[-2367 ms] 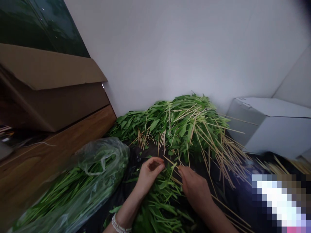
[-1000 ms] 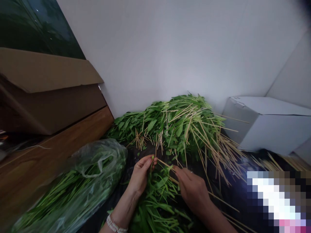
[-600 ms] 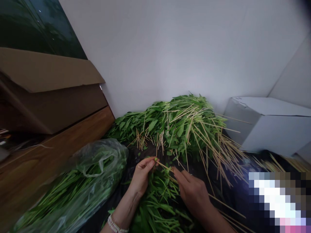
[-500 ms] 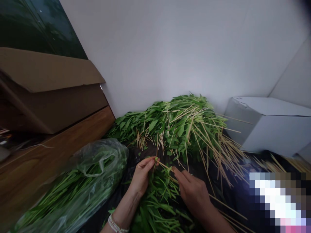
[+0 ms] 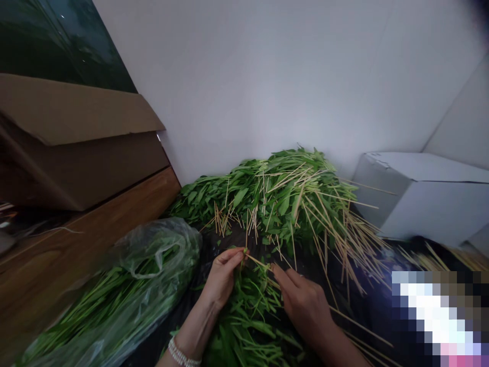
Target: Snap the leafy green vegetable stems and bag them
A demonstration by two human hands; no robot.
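Note:
Between the fingertips of my left hand (image 5: 224,275) is the end of a green stem (image 5: 245,251), pinched by thumb and forefinger. A thin wooden stick (image 5: 255,259) runs from that stem across to my right hand (image 5: 305,303), whose fingers are closed on it. How far the stick goes into the stem cannot be made out. Below and between both hands lies a loose heap of leafy green stems (image 5: 248,326). Just beyond them, a larger pile of leafy greens (image 5: 244,196) rests against the wall, with many pale sticks (image 5: 328,214) poking out of it.
To the left lies a clear plastic bag (image 5: 168,255) of long greens. A cardboard box (image 5: 95,158) sits on a wooden surface (image 5: 145,196) farther left. A white box (image 5: 431,199) stands at the right. Black sheeting (image 5: 233,239) covers the ground. A pixelated patch hides the lower right.

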